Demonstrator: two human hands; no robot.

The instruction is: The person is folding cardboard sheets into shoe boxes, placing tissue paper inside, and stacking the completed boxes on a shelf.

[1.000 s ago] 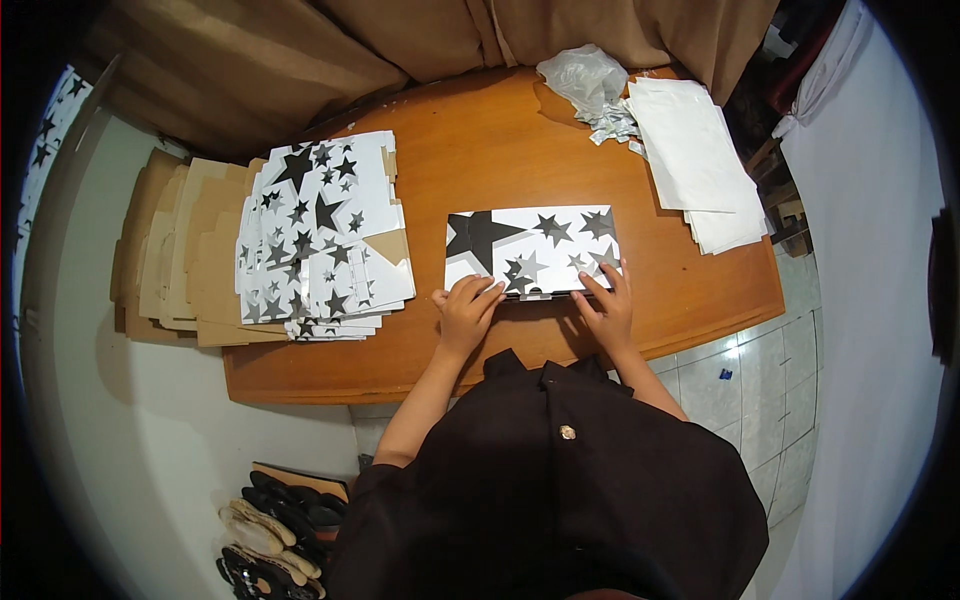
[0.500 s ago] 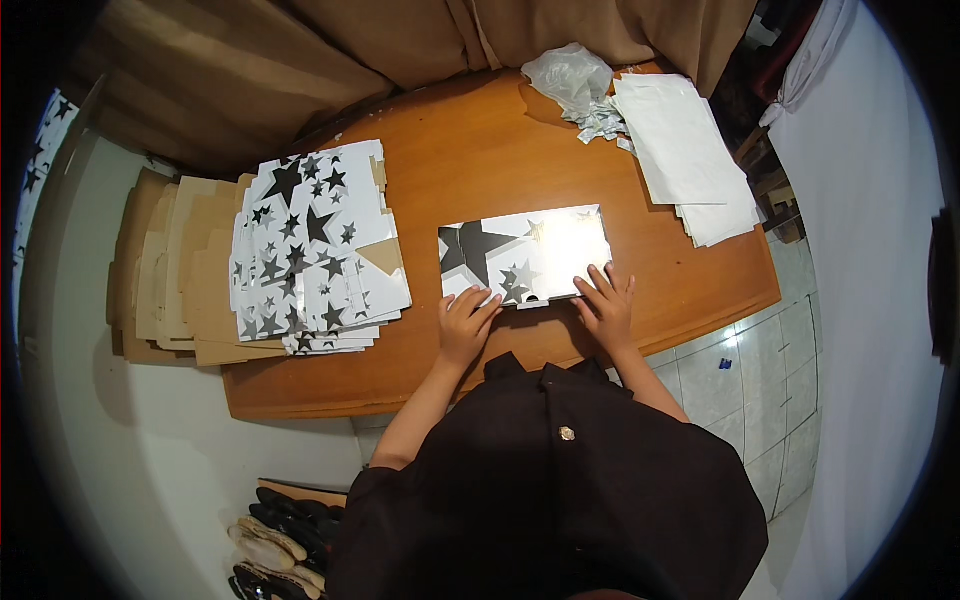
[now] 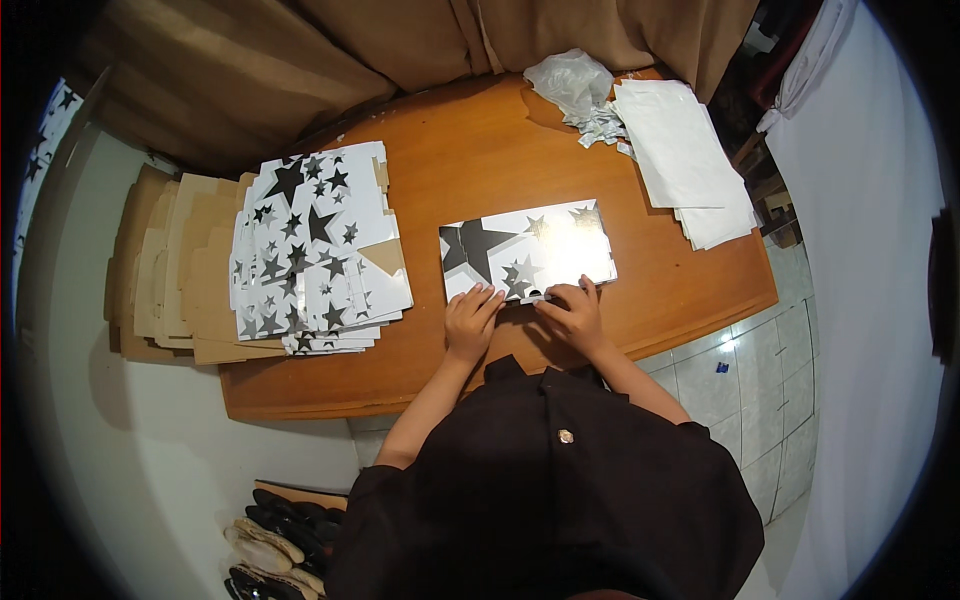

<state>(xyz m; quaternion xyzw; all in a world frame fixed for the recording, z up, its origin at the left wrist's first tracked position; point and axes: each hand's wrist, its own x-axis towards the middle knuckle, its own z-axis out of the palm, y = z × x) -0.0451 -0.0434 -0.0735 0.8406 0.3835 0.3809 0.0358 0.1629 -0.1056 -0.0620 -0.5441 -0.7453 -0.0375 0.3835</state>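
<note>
A flat cardboard box (image 3: 526, 246), white with black and grey stars, lies closed on the wooden table in front of me. Light glares off the right half of its lid. My left hand (image 3: 472, 318) grips the near left edge, fingertips over the top. Along the same edge, further right, my right hand (image 3: 573, 312) has bent fingers on the lid's rim and its thumb close to a small dark notch. The undersides of both hands are hidden.
Left on the table (image 3: 440, 130) are stacked star-printed cardboard sheets (image 3: 315, 240) and brown cardboard blanks (image 3: 200, 270), partly past the edge. White paper sheets (image 3: 675, 145), a clear plastic bag (image 3: 568, 82) and small packets (image 3: 603, 127) lie at the far right. Shoes (image 3: 270, 545) sit at lower left.
My right hand has slid left along the box's near edge to the notch, its fingers now more bent. My left hand has shifted slightly right. The box stays nearly in place.
</note>
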